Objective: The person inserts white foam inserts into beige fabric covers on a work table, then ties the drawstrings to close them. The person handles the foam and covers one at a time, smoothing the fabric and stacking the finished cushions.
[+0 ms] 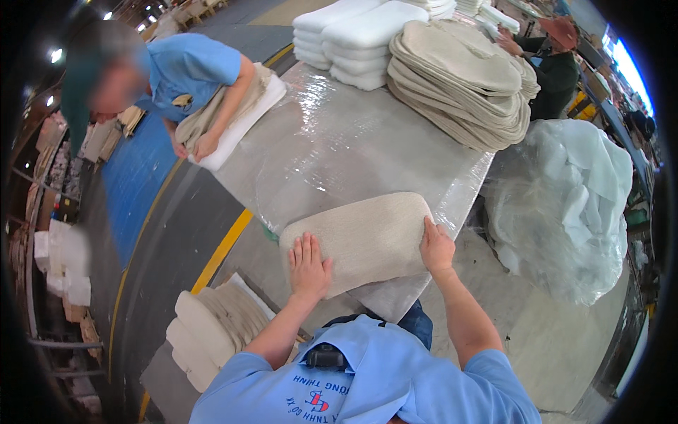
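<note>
A beige fabric-covered cushion, oblong with rounded corners, lies at the near corner of the plastic-wrapped table. My left hand rests flat on its left part, fingers stretched out. At the cushion's right edge, my right hand has the rim pinched between thumb and fingers. The underside of the cushion and whatever lies inside the cover are hidden.
White foam pads and a tall pile of beige covers stand at the table's far end. A clear bag of white foam is at right, stacked beige cushions at lower left. Across the table's left edge, a co-worker handles a beige cover and white pad.
</note>
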The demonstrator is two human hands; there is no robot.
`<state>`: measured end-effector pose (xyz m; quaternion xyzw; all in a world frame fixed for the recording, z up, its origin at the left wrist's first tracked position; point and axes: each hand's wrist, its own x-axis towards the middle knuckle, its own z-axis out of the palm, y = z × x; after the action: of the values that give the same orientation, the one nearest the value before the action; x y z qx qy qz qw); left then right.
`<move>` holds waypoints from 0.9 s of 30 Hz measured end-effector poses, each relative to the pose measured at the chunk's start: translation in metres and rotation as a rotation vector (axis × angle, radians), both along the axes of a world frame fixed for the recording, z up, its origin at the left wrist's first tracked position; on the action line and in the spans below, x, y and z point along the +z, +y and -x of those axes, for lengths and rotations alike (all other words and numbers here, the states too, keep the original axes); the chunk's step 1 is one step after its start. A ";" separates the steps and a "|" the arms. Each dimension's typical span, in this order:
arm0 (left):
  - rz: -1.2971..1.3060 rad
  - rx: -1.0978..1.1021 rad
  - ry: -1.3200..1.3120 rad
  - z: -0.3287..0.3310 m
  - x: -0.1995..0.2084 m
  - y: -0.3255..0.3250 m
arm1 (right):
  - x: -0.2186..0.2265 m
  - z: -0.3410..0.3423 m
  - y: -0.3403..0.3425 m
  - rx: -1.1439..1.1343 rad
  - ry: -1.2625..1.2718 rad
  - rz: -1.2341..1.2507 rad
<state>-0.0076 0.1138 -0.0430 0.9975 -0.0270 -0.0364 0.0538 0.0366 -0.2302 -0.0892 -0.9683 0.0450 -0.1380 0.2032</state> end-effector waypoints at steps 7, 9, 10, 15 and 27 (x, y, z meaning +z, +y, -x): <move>0.050 -0.359 0.005 -0.057 -0.019 -0.119 | -0.001 -0.001 0.009 -0.034 0.020 -0.014; 0.137 -0.489 0.013 -0.051 -0.019 -0.136 | -0.002 0.000 0.005 -0.051 0.028 -0.028; 0.188 -0.537 0.030 -0.048 -0.017 -0.139 | -0.001 0.000 0.004 -0.049 0.038 -0.042; 0.110 -0.488 0.107 -0.033 0.004 -0.057 | 0.005 0.005 0.004 -0.066 0.007 -0.059; 0.593 0.416 -0.103 0.055 0.003 0.037 | 0.073 0.017 0.030 0.103 0.360 -0.049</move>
<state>-0.0627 0.1513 -0.0396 0.9232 0.1643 0.0350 0.3457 0.0199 -0.2003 -0.0162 -0.9731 0.0343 0.0492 0.2222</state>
